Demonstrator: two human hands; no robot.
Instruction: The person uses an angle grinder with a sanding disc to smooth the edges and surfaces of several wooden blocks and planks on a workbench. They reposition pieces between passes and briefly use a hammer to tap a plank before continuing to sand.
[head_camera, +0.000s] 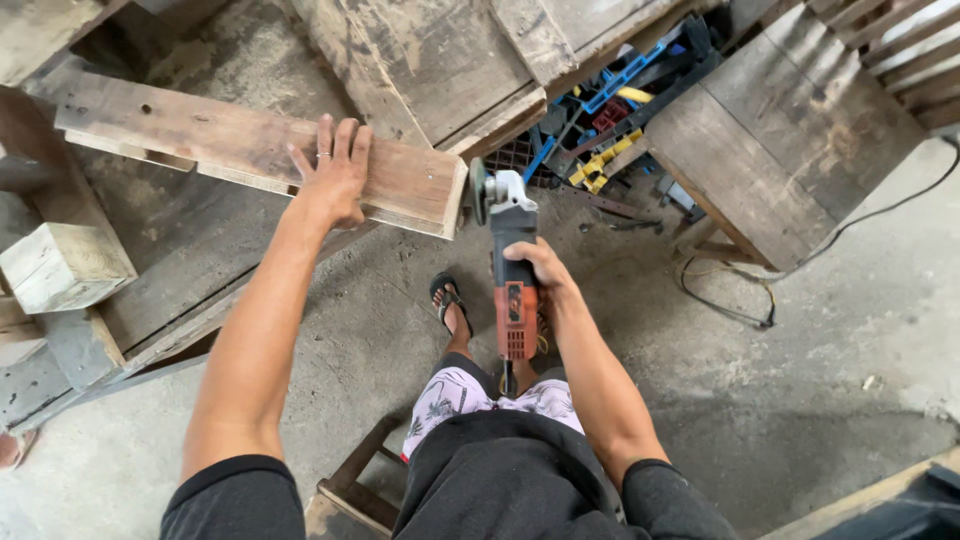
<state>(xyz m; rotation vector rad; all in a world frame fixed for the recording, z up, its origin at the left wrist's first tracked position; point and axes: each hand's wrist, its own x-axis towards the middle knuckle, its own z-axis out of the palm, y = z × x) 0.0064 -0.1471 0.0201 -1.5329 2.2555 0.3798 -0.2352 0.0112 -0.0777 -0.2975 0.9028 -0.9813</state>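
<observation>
My left hand (332, 175) lies flat, fingers spread, pressing on the wooden plank (250, 150) near its right end. My right hand (540, 272) is wrapped tight around the orange angle grinder (512, 270), whose disc (478, 190) stands just beside the plank's end. Below is the concrete floor (800, 380), with my sandalled foot (450, 300) on it.

Black short sleeves, floral pink-white shorts, black sandal (447, 296), ring on left hand (332, 178).
</observation>
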